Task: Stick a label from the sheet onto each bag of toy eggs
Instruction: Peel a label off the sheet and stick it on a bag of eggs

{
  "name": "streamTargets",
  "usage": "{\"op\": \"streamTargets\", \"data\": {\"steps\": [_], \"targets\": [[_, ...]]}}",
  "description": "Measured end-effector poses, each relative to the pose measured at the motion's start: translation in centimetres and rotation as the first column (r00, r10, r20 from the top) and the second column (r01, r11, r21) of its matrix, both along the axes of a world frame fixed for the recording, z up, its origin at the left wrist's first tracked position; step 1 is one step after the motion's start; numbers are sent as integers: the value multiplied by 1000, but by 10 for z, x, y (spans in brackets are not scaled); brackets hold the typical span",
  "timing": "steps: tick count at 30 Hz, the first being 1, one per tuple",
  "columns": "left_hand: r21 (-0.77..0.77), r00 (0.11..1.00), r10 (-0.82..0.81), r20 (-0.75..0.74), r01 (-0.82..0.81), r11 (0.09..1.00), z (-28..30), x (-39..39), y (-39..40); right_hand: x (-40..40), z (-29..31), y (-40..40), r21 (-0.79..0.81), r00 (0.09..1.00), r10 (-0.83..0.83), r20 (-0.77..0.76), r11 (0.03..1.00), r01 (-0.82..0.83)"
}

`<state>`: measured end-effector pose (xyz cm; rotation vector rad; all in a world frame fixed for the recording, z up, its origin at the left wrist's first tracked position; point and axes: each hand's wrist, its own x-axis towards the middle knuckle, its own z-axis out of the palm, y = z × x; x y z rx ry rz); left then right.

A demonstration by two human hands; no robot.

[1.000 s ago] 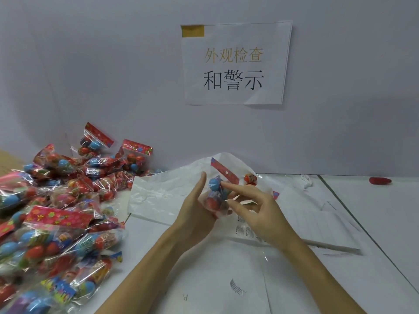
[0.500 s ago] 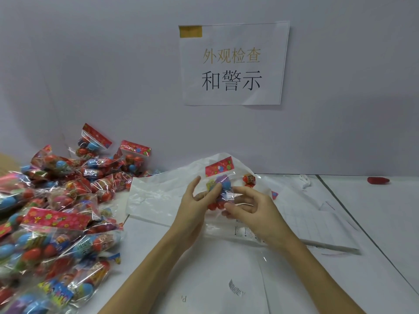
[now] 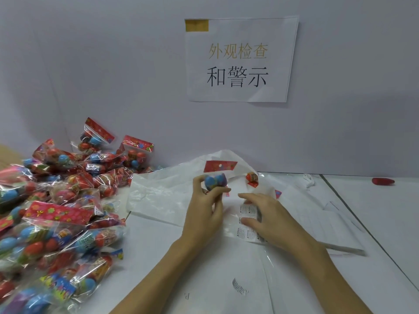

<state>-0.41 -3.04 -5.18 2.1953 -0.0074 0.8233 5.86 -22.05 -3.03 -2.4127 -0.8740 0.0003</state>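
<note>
My left hand (image 3: 205, 207) grips a clear bag of toy eggs (image 3: 215, 177) with a red header card, holding it upright above the table. My right hand (image 3: 264, 215) lies lower and to the right, its fingertips and thumb on the label sheet (image 3: 248, 224), a glossy strip of small white warning labels. Whether it pinches a label I cannot tell. A big pile of egg bags (image 3: 56, 211) fills the left side of the table.
A crumpled white plastic bag (image 3: 163, 191) lies behind my hands, with a loose red egg (image 3: 251, 177) on it. White paper sheets (image 3: 328, 223) spread to the right. A red object (image 3: 383, 181) sits far right by the wall. A printed sign (image 3: 240, 60) hangs above.
My right hand let go of the egg bag and dropped down to the label sheet. The left hand turned the bag so its header card faces me and keeps hold of it.
</note>
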Motion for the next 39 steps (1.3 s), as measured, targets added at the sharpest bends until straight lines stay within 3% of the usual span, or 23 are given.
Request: {"op": "streamTargets", "data": {"steps": [4,12,19,26,39], "targets": [[171,982,-88,-170,117,978,-6,3,-1,1,0,6,89,1000,-17,7,996,16],[281,995,-38,-97,64,958,-10,6,0,3,-2,6,164,1000,-16,7,986,15],[313,995,-29,-94,57,948,-9,5,0,4,0,2,122,998,17,67,992,-26],[323,997,-15,-78,40,946,-6,4,0,5,8,-10,49,999,40,-4,998,-39],[297,996,-12,-94,40,954,-10,9,1,5,2,-7,72,998,25,65,997,-29]]}}
